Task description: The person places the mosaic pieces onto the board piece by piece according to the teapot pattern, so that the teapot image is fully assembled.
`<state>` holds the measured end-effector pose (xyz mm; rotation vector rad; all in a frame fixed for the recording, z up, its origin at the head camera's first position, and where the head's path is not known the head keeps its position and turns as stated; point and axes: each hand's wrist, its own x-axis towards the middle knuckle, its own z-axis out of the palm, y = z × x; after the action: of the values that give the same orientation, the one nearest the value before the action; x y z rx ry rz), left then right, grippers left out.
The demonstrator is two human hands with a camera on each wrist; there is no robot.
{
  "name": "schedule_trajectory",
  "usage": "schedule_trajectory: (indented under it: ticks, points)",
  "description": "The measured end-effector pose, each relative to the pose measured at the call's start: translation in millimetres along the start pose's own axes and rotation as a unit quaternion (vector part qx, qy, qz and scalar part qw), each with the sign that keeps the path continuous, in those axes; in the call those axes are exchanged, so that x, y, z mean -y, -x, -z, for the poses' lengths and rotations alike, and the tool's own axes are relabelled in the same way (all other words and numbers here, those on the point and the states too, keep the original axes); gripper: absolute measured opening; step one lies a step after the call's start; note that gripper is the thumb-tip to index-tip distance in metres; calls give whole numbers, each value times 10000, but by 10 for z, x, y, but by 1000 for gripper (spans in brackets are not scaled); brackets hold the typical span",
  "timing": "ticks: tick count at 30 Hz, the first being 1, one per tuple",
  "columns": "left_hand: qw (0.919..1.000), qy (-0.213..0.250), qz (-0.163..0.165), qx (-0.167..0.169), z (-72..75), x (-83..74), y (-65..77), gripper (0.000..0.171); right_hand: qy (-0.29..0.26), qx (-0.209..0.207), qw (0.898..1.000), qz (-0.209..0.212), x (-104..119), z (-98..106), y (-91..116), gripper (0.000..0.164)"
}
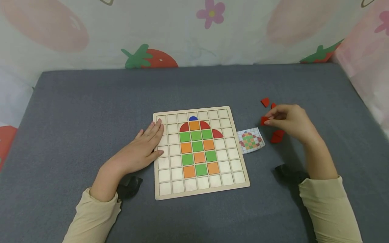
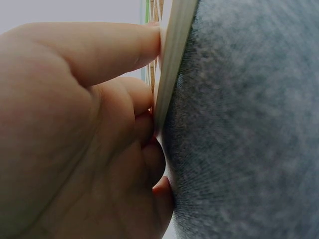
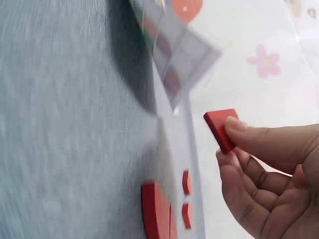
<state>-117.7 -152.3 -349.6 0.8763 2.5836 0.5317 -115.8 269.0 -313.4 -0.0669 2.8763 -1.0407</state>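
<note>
A wooden grid board (image 1: 170,194) lies on the grey cloth, with green, orange, red and blue tiles set in its middle cells. My left hand (image 1: 138,152) rests on the board's left edge, fingers straight; in the left wrist view the thumb (image 2: 114,50) touches the board's side (image 2: 177,55). Between thumb and fingers my right hand (image 1: 293,123) pinches a red tile (image 3: 222,128), held above the cloth right of the board. Several more red pieces (image 1: 277,136) lie around that hand. A printed pattern card (image 1: 252,140) sticks out from the board's right edge.
Dark straps or camera mounts (image 1: 130,187) hang at both wrists. The grey table (image 1: 100,98) ends at a curtain (image 1: 237,33) with strawberry and flower prints along the back. Two small red pieces (image 3: 187,182) lie beyond the nearer ones in the right wrist view.
</note>
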Motion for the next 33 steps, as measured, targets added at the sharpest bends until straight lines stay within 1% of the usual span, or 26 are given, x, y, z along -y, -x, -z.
schedule_trajectory:
  ticks: [8,15,20,25,33]
  points:
    - [10000,-7,-43,-6,-1,10,-2,69,-160,86,9998,-15,160,-76,30,20]
    - [10000,-13,-54,-1,0,9,-3,69,-183,212,9993,239,249,-123,43,20]
    - [10000,-36,-47,-7,-1,12,0,69,-261,268,9985,402,313,-199,47,15]
    - [10000,-27,-74,-8,-1,15,3,69,-347,473,9962,638,349,-306,33,11]
    - [10000,-16,-81,-1,0,22,6,69,-526,954,9917,683,409,-430,32,9]
